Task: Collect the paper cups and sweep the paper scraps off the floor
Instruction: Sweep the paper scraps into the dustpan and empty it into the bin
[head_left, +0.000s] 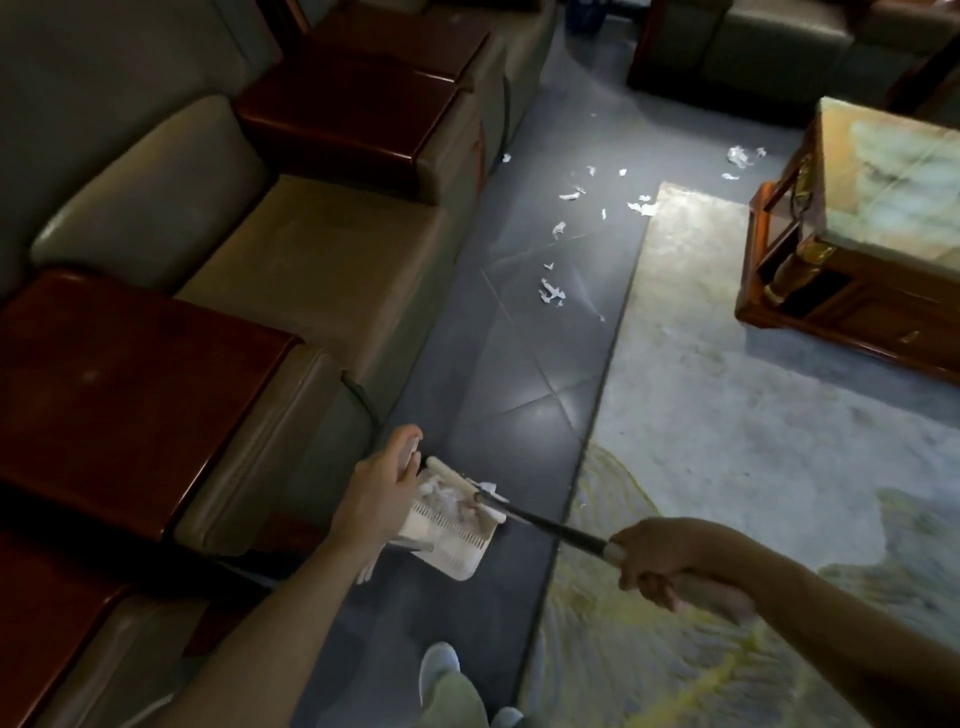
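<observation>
My left hand (382, 493) grips the handle of a white dustpan (449, 540) held low over the dark tiled floor beside the sofa. White paper scraps (441, 496) lie inside the pan. My right hand (660, 558) is closed on the handle of a broom (550, 527), whose dark shaft runs left to a pale head resting across the dustpan. More torn paper scraps (551, 292) are strewn on the tiles farther ahead, with others (641, 207) at the rug's far corner and some (740, 156) near the table. No paper cup is visible.
A grey-green sofa (291, 270) with dark wooden armrest tables (119, 395) lines the left. A pale patterned rug (727, 441) covers the right. A wooden coffee table with a stone top (883, 208) stands at the right. My shoe (439, 665) is on the tiles below.
</observation>
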